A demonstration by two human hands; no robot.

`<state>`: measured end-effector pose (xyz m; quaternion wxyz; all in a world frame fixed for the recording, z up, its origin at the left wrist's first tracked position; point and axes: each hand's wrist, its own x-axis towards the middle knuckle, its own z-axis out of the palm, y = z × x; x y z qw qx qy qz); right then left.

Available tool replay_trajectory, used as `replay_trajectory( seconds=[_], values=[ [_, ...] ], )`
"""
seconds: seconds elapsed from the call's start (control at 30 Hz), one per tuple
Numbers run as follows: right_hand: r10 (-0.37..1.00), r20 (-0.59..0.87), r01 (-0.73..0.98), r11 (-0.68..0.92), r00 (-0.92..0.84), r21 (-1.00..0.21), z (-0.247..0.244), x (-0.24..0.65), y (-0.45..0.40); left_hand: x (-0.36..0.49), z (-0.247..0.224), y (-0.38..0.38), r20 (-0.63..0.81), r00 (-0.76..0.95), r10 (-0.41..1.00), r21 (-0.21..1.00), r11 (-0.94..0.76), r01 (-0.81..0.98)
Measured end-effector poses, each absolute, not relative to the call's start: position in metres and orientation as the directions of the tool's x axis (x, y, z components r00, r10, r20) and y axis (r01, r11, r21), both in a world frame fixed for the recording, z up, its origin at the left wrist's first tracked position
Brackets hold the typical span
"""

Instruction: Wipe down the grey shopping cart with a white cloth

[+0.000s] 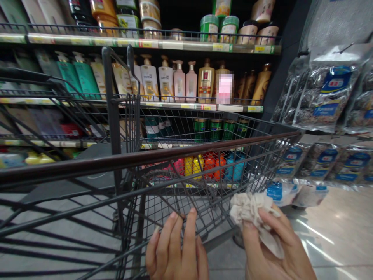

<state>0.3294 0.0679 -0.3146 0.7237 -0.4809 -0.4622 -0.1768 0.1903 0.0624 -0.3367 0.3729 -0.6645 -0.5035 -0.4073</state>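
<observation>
One cloth (247, 208) is pinched in the right hand (279, 262); left hand (177, 251) (loosely spread, seemingly empty) by the cart (186, 150).

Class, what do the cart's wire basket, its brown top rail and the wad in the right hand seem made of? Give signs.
Wire basket: probably dark-coated metal, judging by its thin, stiff-looking grid.
Top rail: dark brown with a soft sheen; painted metal or plastic, hard to tell.
Wad in the right hand: matt, off-white and softly crumpled, perhaps paper tissue or thin cloth.
</observation>
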Motion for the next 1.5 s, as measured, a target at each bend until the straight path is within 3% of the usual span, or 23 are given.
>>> replay_trajectory(
  seconds=[0.1, 0.23, 0.5, 0.73, 1.2, 1.5],
  values=[
    [0.218, 0.913, 0.728, 0.552, 0.346, -0.407, -0.288, 0.309, 0.068, 0.187, -0.34, 0.063, 0.913, 0.17, 0.371, -0.093, -0.218, 0.972],
    [0.23, 0.905, 0.686, 0.593, 0.357, -0.422, -0.273, 0.287, 0.079, 0.183, -0.345, 0.064, 0.908, 0.213, 0.361, -0.131, -0.239, 0.962],
    [0.297, 0.867, 0.681, 0.537, 0.401, -0.499, -0.314, 0.288, 0.078, 0.192, -0.338, 0.064, 0.914, 0.168, 0.369, -0.09, -0.221, 0.971],
    [0.319, 0.894, 0.741, 0.505, 0.316, -0.442, -0.328, 0.304, 0.073, 0.197, -0.333, 0.064, 0.917, 0.142, 0.372, -0.06, -0.223, 0.973],
    [0.119, 0.913, 0.737, 0.554, 0.391, -0.387, -0.225, 0.271, 0.083, 0.187, -0.348, 0.067, 0.922, 0.211, 0.325, -0.141, -0.226, 0.964],
    [0.174, 0.964, 0.821, 0.507, 0.201, -0.263, -0.245, 0.28, 0.081, 0.188, -0.343, 0.066, 0.942, 0.124, 0.311, -0.041, -0.26, 0.965]
  ],
)
